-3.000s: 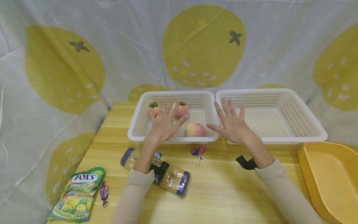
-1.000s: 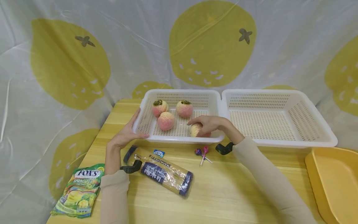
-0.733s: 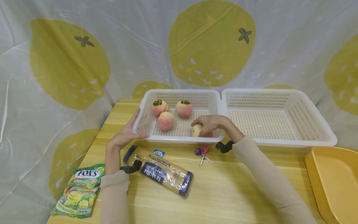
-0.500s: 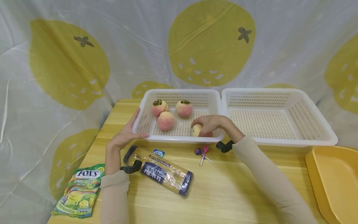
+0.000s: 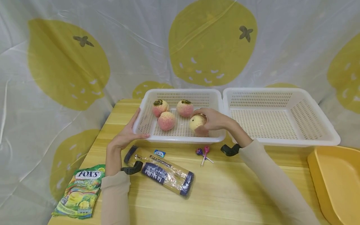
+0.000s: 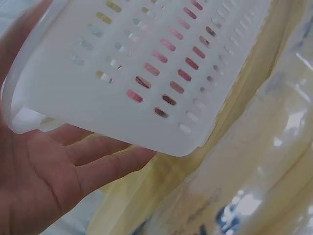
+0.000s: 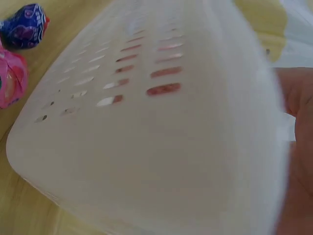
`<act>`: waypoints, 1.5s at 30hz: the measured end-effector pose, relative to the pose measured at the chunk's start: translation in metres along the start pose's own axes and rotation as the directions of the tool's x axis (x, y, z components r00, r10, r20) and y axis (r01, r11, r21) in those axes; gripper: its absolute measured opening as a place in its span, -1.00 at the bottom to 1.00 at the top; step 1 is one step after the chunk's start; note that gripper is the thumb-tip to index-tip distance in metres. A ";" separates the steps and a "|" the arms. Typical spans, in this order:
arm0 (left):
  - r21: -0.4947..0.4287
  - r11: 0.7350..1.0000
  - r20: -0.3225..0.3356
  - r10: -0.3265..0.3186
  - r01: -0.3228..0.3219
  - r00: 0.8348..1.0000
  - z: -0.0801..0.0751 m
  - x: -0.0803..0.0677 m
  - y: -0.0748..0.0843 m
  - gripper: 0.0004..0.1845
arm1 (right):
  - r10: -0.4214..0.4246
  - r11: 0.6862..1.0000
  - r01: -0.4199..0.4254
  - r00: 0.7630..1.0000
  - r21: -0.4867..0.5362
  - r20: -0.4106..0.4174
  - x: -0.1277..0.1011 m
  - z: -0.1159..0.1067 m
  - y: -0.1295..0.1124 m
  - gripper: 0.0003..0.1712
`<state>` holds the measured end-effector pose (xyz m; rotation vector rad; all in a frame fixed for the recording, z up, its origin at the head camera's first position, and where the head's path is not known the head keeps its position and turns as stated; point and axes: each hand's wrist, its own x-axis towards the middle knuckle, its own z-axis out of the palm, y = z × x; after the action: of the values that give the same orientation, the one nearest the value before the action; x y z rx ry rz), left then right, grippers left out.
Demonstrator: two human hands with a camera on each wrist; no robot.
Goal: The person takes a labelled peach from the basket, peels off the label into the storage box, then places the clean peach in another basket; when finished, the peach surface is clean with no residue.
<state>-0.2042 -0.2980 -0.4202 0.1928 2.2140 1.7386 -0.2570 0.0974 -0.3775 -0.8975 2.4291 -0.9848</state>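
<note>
In the head view, a white plastic basket (image 5: 180,139) holds several pink-and-cream peaches. My right hand (image 5: 215,119) grips a peach (image 5: 196,123) near the basket's front right corner, its cream end with a dark dot turned left. The other peaches, including a front one (image 5: 166,121) and a stickered one (image 5: 185,108), sit to its left. My left hand (image 5: 125,136) holds the basket's front left corner, thumb at the front rim and fingers along the left side. The left wrist view shows those fingers (image 6: 117,166) against the basket's outside. In the right wrist view, the basket wall (image 7: 146,161) hides the held peach mostly.
A second white basket (image 5: 284,142) stands to the right, with a yellow bin (image 5: 320,175) in front of it. A spaghetti pack (image 5: 160,170), two lollipops (image 5: 204,153), a small blue-white candy (image 5: 159,153) and a green candy bag (image 5: 80,190) lie on the wooden table.
Earlier both hands were spread over the baskets. My left hand has since taken the basket's corner, and my right hand has gripped the peach and just raised it slightly toward the back.
</note>
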 end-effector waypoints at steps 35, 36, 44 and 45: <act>0.007 1.000 -0.030 -0.001 0.001 1.000 -0.007 -0.017 -0.003 0.29 | 0.037 0.939 0.097 0.926 0.331 -0.375 -0.171 0.023 0.011 -0.27; 0.007 1.000 -0.031 -0.003 0.003 1.000 -0.007 -0.016 -0.003 0.29 | 0.045 0.934 0.090 0.931 0.347 -0.362 -0.173 0.027 0.014 -0.26; 0.138 0.990 -0.115 0.009 0.007 0.993 -0.001 -0.023 0.014 0.31 | 0.162 0.913 -0.023 0.937 0.408 -0.309 -0.179 0.059 0.039 -0.24; 0.178 0.984 -0.150 0.030 -0.002 0.988 0.004 -0.027 0.021 0.32 | 0.174 0.906 -0.030 0.936 0.423 -0.305 -0.179 0.062 0.041 -0.24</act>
<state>-0.1791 -0.2973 -0.3965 0.1219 2.4855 1.6119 -0.1100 0.2113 -0.4330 -0.4744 2.3517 -1.6448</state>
